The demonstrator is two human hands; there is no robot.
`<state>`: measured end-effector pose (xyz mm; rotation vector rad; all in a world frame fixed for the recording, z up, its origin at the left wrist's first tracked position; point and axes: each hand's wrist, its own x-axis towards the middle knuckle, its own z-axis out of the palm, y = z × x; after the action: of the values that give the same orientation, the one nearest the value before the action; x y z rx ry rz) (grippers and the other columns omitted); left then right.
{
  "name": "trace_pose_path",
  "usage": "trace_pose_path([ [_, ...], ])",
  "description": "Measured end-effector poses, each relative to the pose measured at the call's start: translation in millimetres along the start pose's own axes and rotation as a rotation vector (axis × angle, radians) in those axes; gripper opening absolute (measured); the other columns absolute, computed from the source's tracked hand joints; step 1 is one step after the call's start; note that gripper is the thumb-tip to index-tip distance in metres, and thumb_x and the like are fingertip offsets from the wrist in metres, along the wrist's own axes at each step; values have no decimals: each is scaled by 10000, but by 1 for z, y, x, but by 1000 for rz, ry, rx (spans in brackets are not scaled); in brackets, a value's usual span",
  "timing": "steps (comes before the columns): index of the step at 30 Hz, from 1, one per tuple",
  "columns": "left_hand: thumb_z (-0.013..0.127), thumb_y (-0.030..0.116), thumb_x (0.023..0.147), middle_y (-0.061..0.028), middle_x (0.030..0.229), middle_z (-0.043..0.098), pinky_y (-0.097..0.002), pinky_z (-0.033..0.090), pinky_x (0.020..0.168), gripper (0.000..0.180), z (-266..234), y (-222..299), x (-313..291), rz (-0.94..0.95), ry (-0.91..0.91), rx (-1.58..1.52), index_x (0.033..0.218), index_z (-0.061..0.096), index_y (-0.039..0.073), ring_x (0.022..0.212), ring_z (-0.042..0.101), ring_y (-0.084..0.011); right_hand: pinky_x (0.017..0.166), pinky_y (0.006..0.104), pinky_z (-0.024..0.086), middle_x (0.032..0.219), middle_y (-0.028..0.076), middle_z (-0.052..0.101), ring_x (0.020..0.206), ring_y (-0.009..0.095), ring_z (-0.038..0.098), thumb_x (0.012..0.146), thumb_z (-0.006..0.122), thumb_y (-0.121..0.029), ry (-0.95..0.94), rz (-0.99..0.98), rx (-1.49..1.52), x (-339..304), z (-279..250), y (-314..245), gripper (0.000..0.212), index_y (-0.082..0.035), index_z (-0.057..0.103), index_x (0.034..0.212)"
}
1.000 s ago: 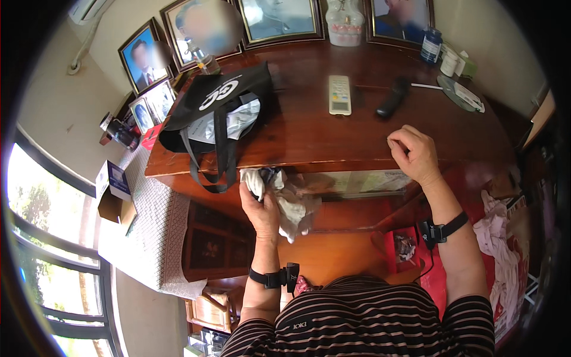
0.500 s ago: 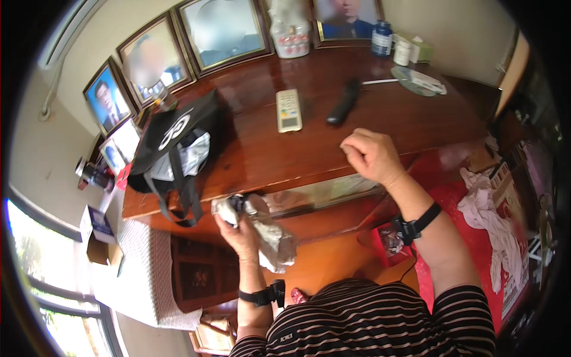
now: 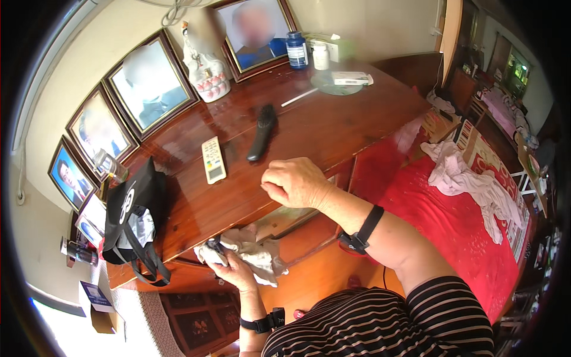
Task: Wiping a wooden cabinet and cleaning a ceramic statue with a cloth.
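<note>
My left hand (image 3: 239, 273) at seven o'clock grips a pale bundle (image 3: 257, 254), best gathered tightly; I cannot tell if my curled right hand (image 3: 297, 183) is empty.

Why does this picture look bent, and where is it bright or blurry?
In the head view, the fisheye lens bows the wooden desk and blackens the corners; in the same view, the lower-left window glares white, and blur covers some framed portraits.

Home, with framed portraits (image 3: 150, 89)
</note>
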<state>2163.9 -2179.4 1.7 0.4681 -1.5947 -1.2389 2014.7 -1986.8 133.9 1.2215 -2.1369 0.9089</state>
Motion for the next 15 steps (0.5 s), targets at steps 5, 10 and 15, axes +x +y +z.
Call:
trace_pose_path([
  [5, 529, -59, 837, -150, 1351, 521, -379, 352, 1075, 572, 47, 12, -38, 53, -192, 28, 1397, 420, -15, 1218, 501, -251, 582, 424, 508, 694, 74, 585, 650, 305, 620, 815, 647, -207, -24, -13, 83, 0, -3, 4, 175, -98, 598, 688],
  [10, 572, -10, 862, -95, 1153, 582, -350, 423, 970, 426, 95, 19, -71, 39, -335, -85, 1277, 479, -7, 1040, 539, -197, 590, 413, 494, 710, 65, 573, 666, 301, 609, 805, 642, -178, -108, -96, 331, -4, -15, 15, 125, -94, 595, 726],
  [15, 490, 271, 1012, -49, 1214, 526, -323, 413, 971, 263, 137, 18, -112, -216, -519, -477, 1210, 514, 98, 1090, 523, -179, 610, 388, 479, 783, 67, 542, 690, 264, 586, 802, 647, -119, -89, -235, 408, -58, -58, 15, 178, -88, 628, 976],
])
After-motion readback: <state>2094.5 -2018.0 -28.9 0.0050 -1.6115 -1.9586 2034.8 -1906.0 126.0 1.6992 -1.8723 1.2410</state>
